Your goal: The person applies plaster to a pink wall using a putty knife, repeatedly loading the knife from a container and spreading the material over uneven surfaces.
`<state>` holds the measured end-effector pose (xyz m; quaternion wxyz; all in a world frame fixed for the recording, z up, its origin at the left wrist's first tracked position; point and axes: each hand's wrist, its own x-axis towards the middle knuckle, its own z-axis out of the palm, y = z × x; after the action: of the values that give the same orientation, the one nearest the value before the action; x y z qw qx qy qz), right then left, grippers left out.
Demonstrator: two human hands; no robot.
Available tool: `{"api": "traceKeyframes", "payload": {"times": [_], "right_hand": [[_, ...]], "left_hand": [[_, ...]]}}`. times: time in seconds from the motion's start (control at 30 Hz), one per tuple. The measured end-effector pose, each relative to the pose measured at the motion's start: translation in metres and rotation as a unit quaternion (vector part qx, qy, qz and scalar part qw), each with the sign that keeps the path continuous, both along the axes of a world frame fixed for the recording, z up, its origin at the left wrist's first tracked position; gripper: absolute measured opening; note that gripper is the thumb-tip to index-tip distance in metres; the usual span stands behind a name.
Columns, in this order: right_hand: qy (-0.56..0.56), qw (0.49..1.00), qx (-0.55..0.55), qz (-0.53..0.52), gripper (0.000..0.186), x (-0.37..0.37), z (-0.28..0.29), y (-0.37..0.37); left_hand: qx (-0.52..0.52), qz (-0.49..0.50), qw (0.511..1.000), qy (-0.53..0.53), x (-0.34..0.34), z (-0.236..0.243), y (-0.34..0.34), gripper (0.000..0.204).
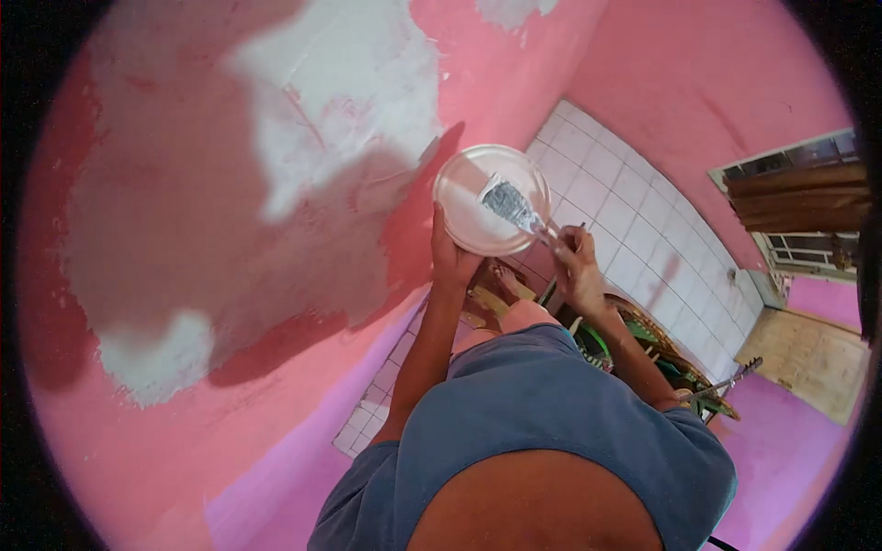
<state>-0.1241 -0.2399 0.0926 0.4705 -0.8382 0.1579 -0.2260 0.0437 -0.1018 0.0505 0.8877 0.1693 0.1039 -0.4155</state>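
My left hand [448, 260] holds a round whitish plastic lid [452, 181] from below at its near left edge. White paste is spread over the lid. In my right hand [579, 275], the fingers are wrapped round the handle of a putty knife [507, 204]. Its paste-smeared blade lies over the middle of the lid, pointing up and left. To the left rises a pink wall [230, 422] with a large, uneven patch of whitish filler [354, 69]. Shadows fall across much of this patch.
White tiles [634, 220] stretch beyond my hands to the right. Below my right arm is a jumble of green and brown things [666, 363]. A window with a brown curtain [799, 200] and a light wooden panel [813, 358] are at the far right. My bare foot [505, 278] shows below the lid.
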Motion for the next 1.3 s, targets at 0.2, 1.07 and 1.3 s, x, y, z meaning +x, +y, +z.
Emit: {"api": "traceKeyframes", "payload": {"times": [0.2,1.07,1.3], "right_hand": [[0.104,0.973,-0.193,-0.070,0.052,-0.016,-0.016,0.005],[0.191,0.947,-0.257,0.037,0.059,-0.057,0.083,-0.049],[0.193,0.954,-0.230,0.026,0.054,-0.043,0.028,-0.039]], "left_hand": [[-0.053,-0.012,0.998,-0.030,0.002,0.014,-0.042,0.056],[-0.003,-0.009,0.998,-0.054,0.013,-0.007,-0.068,0.058],[-0.050,-0.015,0.998,-0.029,0.013,-0.003,-0.077,0.059]]}}
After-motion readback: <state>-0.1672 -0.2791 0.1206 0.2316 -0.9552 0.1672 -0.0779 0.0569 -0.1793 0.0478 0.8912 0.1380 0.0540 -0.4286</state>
